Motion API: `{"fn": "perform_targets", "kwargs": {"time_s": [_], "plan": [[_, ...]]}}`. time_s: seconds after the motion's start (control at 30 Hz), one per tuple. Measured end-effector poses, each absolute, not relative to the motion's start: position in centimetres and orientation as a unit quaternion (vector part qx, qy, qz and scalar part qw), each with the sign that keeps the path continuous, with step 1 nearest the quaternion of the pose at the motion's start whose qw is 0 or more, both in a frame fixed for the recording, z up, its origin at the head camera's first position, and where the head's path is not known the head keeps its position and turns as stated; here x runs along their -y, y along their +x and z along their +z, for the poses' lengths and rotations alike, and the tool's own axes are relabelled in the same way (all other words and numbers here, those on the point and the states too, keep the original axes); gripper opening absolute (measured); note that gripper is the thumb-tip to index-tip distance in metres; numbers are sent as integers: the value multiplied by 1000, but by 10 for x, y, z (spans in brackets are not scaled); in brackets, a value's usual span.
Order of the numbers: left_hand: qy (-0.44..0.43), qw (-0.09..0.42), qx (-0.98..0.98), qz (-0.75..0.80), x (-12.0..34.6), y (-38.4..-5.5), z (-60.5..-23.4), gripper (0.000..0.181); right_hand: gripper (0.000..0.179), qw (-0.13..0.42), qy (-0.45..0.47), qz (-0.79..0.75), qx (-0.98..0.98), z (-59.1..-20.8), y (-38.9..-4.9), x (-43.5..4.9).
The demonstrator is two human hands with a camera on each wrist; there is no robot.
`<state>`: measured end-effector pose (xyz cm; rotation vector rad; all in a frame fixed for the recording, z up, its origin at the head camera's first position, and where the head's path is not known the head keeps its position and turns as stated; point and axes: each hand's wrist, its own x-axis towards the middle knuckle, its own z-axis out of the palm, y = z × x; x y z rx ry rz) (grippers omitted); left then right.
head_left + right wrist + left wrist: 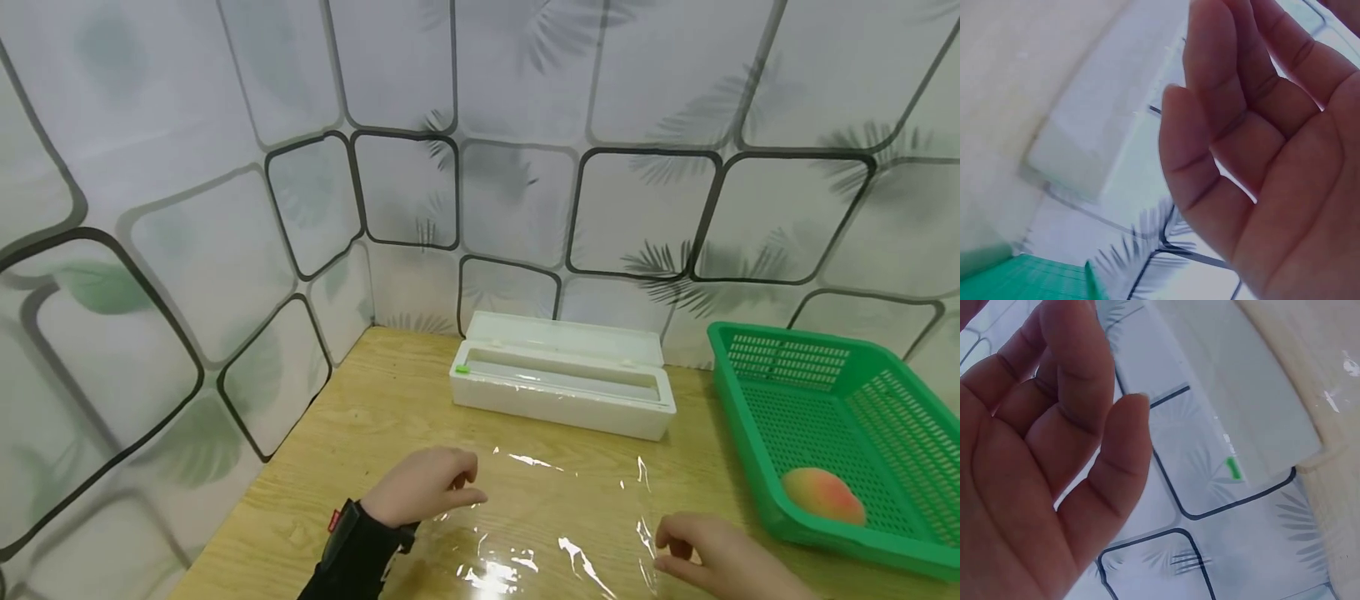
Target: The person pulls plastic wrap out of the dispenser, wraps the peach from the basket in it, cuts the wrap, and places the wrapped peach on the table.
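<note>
A sheet of clear plastic film lies on the wooden table, glinting with creases. At its left side hovers my left hand, thumb and fingers loosely bent with a gap between them. My right hand is just beyond the film's right edge, its thumb parted from the bent fingers. In the left wrist view, the relaxed fingers show nothing between them. The right wrist view likewise shows slack fingers. Behind the film stands a white cling film box, lid raised, with a green slider at its left end.
A green plastic basket stands on the right, holding a red-and-yellow mango near its front left corner. Patterned sheeting covers the walls behind and to the left of the wooden table.
</note>
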<state>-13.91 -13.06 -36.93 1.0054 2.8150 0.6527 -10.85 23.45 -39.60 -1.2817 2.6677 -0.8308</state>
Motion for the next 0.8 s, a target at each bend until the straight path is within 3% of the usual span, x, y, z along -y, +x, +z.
{"fn": "perform_targets", "kwargs": {"time_s": [0.37, 0.6, 0.8], "plan": [[327, -7, -912, 246, 122, -142, -354, 22, 13, -85, -391, -263, -878, -372, -115, -220], [318, -13, -908, 271, 123, -143, -345, 19, 18, -99, -360, -270, -887, -360, -117, -220], [301, -22, -908, 292, 128, -143, -339, 26, 27, -173, -379, -273, -867, -352, -120, -216]]}}
